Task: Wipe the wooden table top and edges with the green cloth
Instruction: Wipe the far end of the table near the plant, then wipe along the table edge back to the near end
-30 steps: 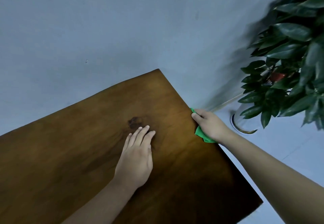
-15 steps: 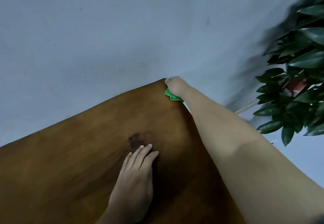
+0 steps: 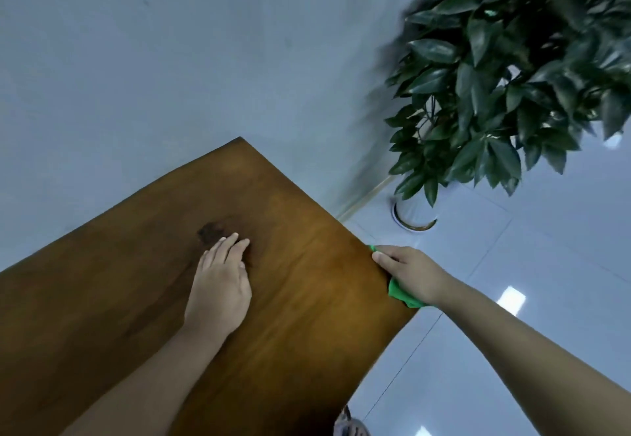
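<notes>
Now your right hand (image 3: pixel 413 273) grips the green cloth (image 3: pixel 401 294) against the table (image 3: pixel 307 333) edge, right of centre, back from the far corner; your left hand (image 3: pixel 220 285) stays flat on top. That edge looks covered.

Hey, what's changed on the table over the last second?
The right hand, gripping the green cloth, ran along the right edge of the wooden table to the far corner, then slid back toward the person to mid-edge. The left hand stayed flat on the top beside the dark patch.
</notes>
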